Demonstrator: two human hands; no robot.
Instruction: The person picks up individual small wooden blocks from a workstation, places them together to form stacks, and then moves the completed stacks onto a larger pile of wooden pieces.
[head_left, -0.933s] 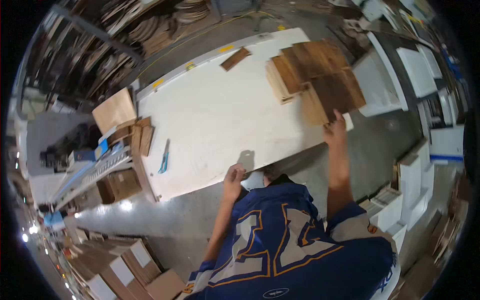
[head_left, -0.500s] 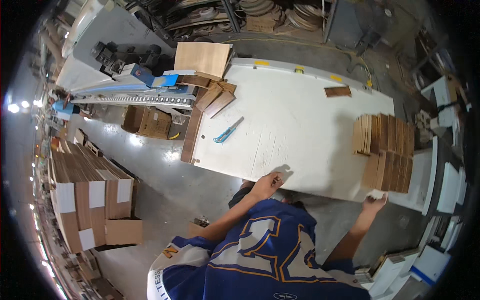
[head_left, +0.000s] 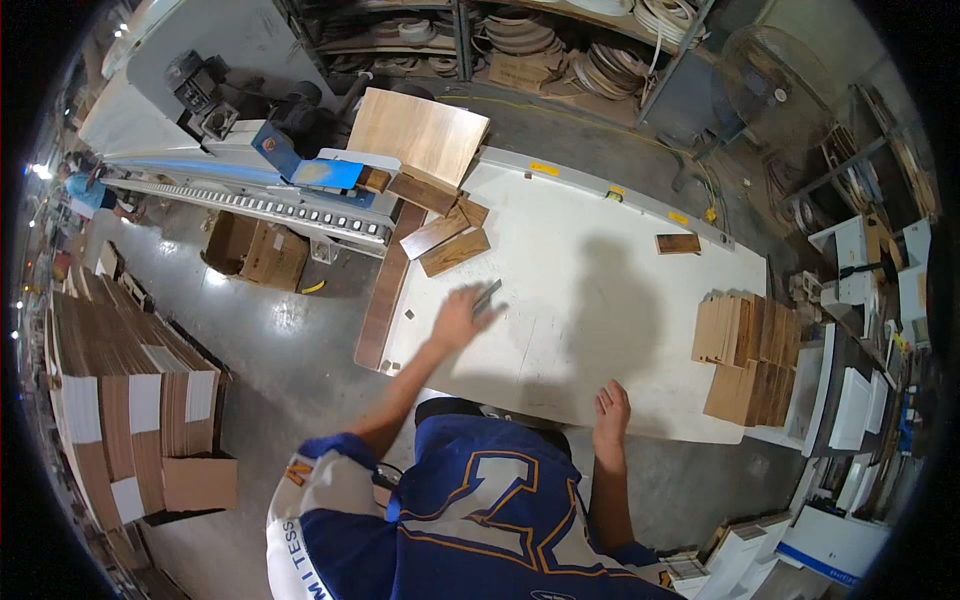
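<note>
A utility knife (head_left: 488,295) is being partly covered by the left hand (head_left: 462,318) over the white table (head_left: 535,255), near loose wood pieces (head_left: 455,252); whether it is being gripped cannot be told. The right hand (head_left: 612,410) is being held slack, fingers slightly bent, by the near edge.

Printed characters (head_left: 490,487) mark the blue jersey (head_left: 425,535) — and its left sleeve (head_left: 335,487).
</note>
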